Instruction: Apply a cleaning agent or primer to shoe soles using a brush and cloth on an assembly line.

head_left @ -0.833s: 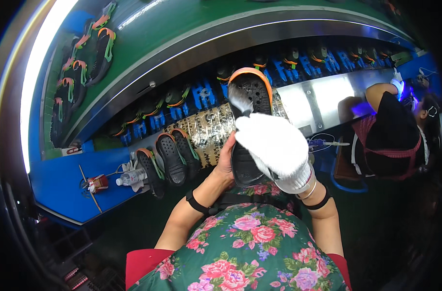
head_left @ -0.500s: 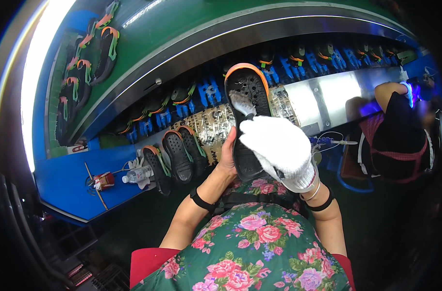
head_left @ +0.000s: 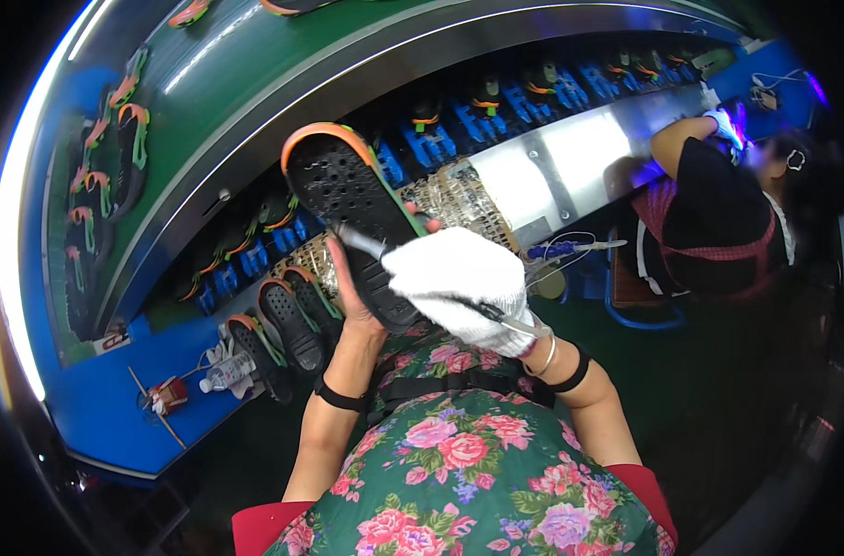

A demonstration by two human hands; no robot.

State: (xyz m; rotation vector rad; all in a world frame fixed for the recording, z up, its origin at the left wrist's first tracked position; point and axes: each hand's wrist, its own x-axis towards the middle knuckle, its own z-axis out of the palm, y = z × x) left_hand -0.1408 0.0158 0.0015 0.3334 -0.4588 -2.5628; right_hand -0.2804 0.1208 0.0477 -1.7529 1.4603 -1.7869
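My bare left hand [head_left: 359, 310] grips a black shoe [head_left: 343, 190] from beneath, thumb along one edge and fingertips at the other. The shoe is clog-like, with many small holes and an orange and green rim around its far end. My right hand [head_left: 463, 283], in a white knitted glove, is closed around a brush [head_left: 364, 243] whose pale bristles lie at the middle of the shoe. A slim dark and pale handle shows along the glove. To the left of my left hand, black perforated clogs [head_left: 295, 326] stand in a row.
A blue table [head_left: 97, 417] at left carries a clear bottle [head_left: 225, 375] and a small red box [head_left: 169, 396]. Behind the shoe run a brown taped ledge [head_left: 454, 206], blue holders [head_left: 533, 116] with shoes and a green conveyor [head_left: 227, 83]. Another person [head_left: 718, 204] sits at right.
The view has turned rightward. The shoe now leans to the left, and the brush has moved from its holed far part down toward its middle. Both hands keep their hold.
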